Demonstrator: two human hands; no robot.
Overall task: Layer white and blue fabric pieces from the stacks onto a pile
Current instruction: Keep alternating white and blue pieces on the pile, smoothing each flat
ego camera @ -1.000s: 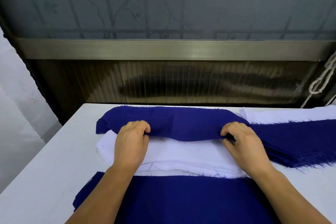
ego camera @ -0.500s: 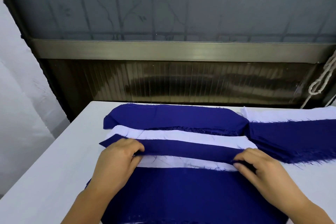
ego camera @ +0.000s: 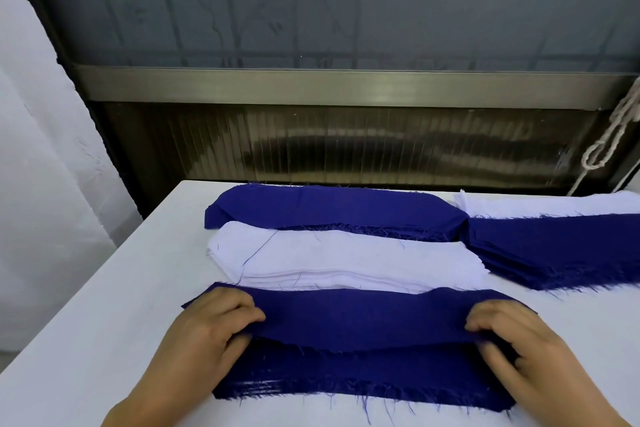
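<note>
A single blue fabric piece (ego camera: 360,317) is stretched between my hands just above the near pile (ego camera: 363,378), whose top layer is blue. My left hand (ego camera: 207,329) pinches its left end and my right hand (ego camera: 512,340) pinches its right end. Behind it lies a white fabric stack (ego camera: 346,260), and behind that a blue fabric stack (ego camera: 329,206). All of them lie on a white table (ego camera: 104,305).
A second blue stack (ego camera: 561,253) with frayed edges and a white stack (ego camera: 554,204) lie at the right. A dark window wall with a metal rail (ego camera: 346,85) closes the far side. A knotted cord (ego camera: 609,135) hangs at the right; a white curtain (ego camera: 41,149) hangs left.
My hands have pulled the blue piece from the far blue stack, over the white stack, towards me to the near pile.
</note>
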